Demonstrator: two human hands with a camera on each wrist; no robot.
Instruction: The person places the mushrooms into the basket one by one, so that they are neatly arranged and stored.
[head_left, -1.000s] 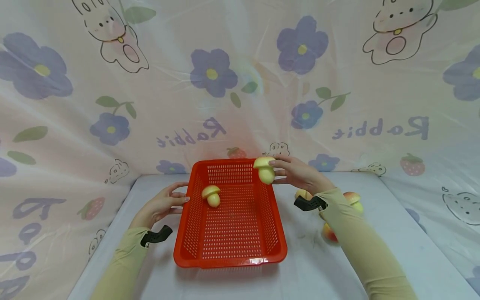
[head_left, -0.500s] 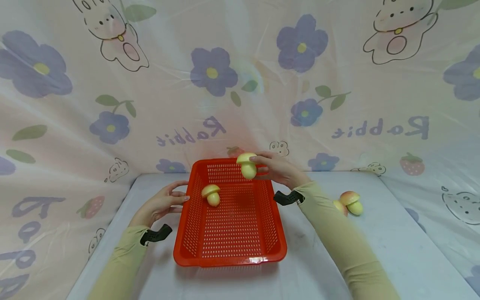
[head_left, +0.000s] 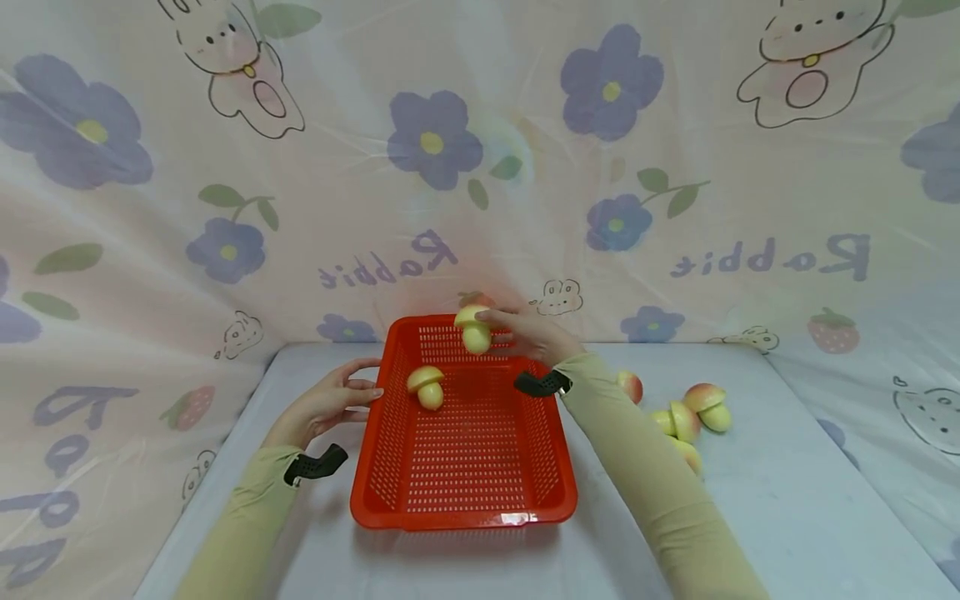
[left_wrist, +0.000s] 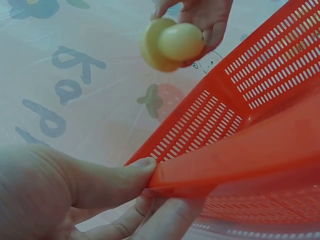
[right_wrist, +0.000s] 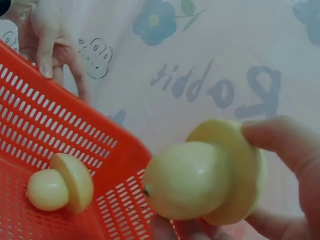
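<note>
In the head view, my right hand [head_left: 528,333] holds a yellow toy mushroom [head_left: 476,330] above the far end of a red plastic basket [head_left: 463,521]. Thumb and fingers grip the cap of this mushroom in the right wrist view, its stem pointing left. Another yellow mushroom [head_left: 427,388] lies inside the basket, near the left wall. My left hand [head_left: 326,406] is at the basket's left side. Up close in the left wrist view, the left thumb [left_wrist: 122,180] lies on the rim, with fingers below it, pinching the edge.
Right of the basket, several red-and-yellow toy mushrooms lie on the white table [head_left: 780,500], among them one at the far right [head_left: 707,406]. My right forearm [head_left: 645,475] partly covers that group. A printed curtain [head_left: 517,217] hangs behind the table.
My right hand has carried its mushroom leftward, from the basket's far right corner to over its far end. More mushrooms show beside the right forearm. The left hand stays at the rim.
</note>
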